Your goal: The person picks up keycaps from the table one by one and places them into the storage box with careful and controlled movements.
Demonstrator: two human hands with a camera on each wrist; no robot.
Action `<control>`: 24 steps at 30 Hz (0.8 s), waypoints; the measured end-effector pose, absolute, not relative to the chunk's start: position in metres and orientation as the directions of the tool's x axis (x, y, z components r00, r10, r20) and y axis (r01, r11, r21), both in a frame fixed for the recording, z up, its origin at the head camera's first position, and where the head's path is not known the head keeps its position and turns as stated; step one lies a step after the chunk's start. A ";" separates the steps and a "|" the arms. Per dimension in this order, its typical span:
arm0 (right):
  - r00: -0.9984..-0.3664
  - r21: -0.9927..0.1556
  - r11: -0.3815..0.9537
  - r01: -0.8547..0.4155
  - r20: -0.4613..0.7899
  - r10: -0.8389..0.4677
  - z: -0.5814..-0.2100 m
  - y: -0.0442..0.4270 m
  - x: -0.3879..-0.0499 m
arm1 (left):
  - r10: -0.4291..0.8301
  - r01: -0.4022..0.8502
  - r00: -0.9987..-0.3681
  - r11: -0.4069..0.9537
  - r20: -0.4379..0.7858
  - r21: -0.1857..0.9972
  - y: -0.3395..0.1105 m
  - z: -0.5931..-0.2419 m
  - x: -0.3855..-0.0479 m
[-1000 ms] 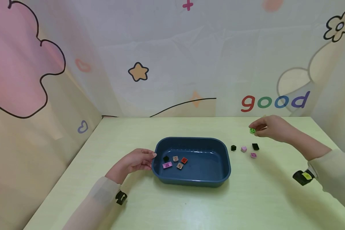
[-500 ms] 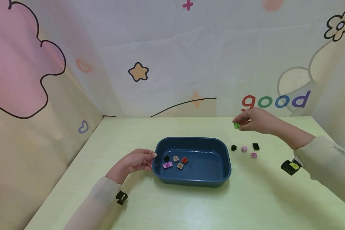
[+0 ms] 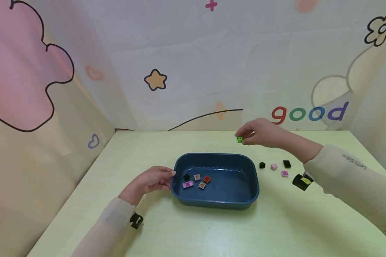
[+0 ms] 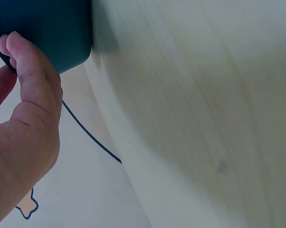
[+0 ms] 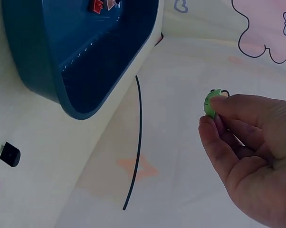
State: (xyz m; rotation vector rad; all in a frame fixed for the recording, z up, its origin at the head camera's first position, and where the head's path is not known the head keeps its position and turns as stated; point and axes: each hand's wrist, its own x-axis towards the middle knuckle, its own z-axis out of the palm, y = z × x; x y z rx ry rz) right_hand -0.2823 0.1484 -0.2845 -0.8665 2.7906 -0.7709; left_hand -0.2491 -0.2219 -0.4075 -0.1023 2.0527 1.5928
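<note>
My left hand [image 3: 154, 179] holds the left end of a dark blue plastic tray [image 3: 214, 203], thumb at the rim and fingers against the outer wall. In the tray's left half lie a wide pink keycap [image 3: 188, 184], a red keycap [image 3: 207, 179], two pale keycaps and a black one. Behind the tray's back right corner, raised over the table, my right hand [image 3: 260, 132] pinches a small green keycap [image 3: 239, 139] between thumb and fingertips. The right wrist view shows the green keycap [image 5: 212, 102] edge-on at the fingertips.
Right of the tray on the pale table [image 3: 209, 235] lie a black keycap [image 3: 262, 165], a light pink one [image 3: 274, 166], a pink one [image 3: 284, 174] and a flat black one [image 3: 287, 164]. A printed cloth backdrop [image 3: 193, 71] stands behind the table.
My right hand has carried the green keycap leftward, from above the loose keycaps to behind the tray. The left hand and tray stay where they were.
</note>
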 end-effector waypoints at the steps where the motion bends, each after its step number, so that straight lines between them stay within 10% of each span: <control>1: -0.826 -0.504 0.705 -0.500 0.031 -0.563 -0.284 0.146 -0.282 | 0.258 -0.372 -0.855 0.301 -0.451 0.878 -0.222 -0.408 -0.249; 24: -0.750 -0.507 0.640 -0.578 0.021 -0.661 -0.295 0.093 -0.286 | 0.257 -0.381 -0.853 0.289 -0.455 0.878 -0.222 -0.407 -0.248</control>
